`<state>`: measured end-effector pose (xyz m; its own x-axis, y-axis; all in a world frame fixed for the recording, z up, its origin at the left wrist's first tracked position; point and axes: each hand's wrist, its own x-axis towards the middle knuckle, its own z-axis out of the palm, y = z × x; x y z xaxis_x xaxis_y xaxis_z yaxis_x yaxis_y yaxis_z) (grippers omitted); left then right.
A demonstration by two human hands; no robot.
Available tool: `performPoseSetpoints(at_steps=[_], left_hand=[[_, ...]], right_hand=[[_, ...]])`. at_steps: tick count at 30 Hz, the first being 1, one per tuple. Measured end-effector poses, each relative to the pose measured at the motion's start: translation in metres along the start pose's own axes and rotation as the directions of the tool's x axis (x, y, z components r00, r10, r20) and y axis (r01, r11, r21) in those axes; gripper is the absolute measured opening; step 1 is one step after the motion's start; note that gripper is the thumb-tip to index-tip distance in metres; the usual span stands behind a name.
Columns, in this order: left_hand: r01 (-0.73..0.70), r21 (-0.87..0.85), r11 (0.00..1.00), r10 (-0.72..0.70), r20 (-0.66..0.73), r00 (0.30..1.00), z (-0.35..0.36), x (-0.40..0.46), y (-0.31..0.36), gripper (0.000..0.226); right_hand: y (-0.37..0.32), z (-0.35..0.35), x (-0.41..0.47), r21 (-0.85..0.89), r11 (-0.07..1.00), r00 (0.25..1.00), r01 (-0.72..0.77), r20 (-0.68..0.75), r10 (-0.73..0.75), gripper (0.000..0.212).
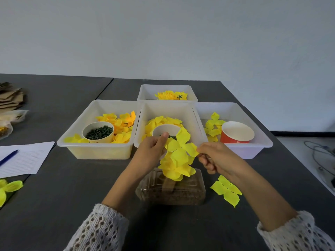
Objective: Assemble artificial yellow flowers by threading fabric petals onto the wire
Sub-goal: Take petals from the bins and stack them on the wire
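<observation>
A yellow fabric petal piece (pixel 181 146) with four lobes hangs in the air in front of the middle bin. My left hand (pixel 151 153) pinches its left edge and my right hand (pixel 215 158) pinches its right lobe. Below it sits a stack of yellow petal layers (pixel 175 169), standing above a clear plastic box (pixel 170 192) with brown filling. The wire itself is hidden by the petals. Another loose four-lobed petal (pixel 226 192) lies flat on the table to the right of the box.
Four white bins stand behind: the left bin (pixel 97 149) with petals and a cup of green pieces (pixel 98 132), the middle bin (pixel 197 124), the right bin (pixel 253 147) with a red cup (pixel 236 134), and the far bin (pixel 167 88) with finished flowers. Paper and a pen (pixel 9 156) lie left.
</observation>
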<state>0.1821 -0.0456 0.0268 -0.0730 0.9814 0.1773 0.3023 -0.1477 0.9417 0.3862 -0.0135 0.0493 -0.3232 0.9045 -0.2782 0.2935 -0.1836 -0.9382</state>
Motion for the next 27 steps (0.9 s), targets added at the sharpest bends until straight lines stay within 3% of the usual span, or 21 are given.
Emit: performPoseSetpoints(at_steps=[6,13,18,23,27], left_hand=[[-0.008,-0.034,0.999,0.006,-0.04,0.999,-0.002,0.005,-0.003,0.046],[-0.078,-0.062,0.995,0.075,-0.043,0.996,-0.004,0.014,0.003,0.051],[-0.034,-0.063,0.997,0.032,-0.035,0.999,-0.001,0.02,-0.004,0.056],[-0.082,-0.067,0.994,0.078,-0.069,0.995,-0.003,0.026,-0.002,0.055],[-0.092,-0.013,0.996,0.091,-0.061,0.994,-0.004,0.031,-0.002,0.055]], right_hand=[[0.007,0.003,-0.003,0.031,0.999,0.998,-0.016,0.06,0.014,0.025],[0.003,0.002,-0.01,0.181,0.977,0.994,0.108,0.004,-0.111,0.033],[0.01,0.007,-0.008,0.128,0.991,0.999,0.036,-0.019,-0.034,0.028],[0.01,0.008,-0.007,0.265,0.961,0.996,0.081,0.004,-0.085,0.03],[0.007,0.006,-0.006,0.223,0.973,0.998,0.062,-0.045,-0.053,0.031]])
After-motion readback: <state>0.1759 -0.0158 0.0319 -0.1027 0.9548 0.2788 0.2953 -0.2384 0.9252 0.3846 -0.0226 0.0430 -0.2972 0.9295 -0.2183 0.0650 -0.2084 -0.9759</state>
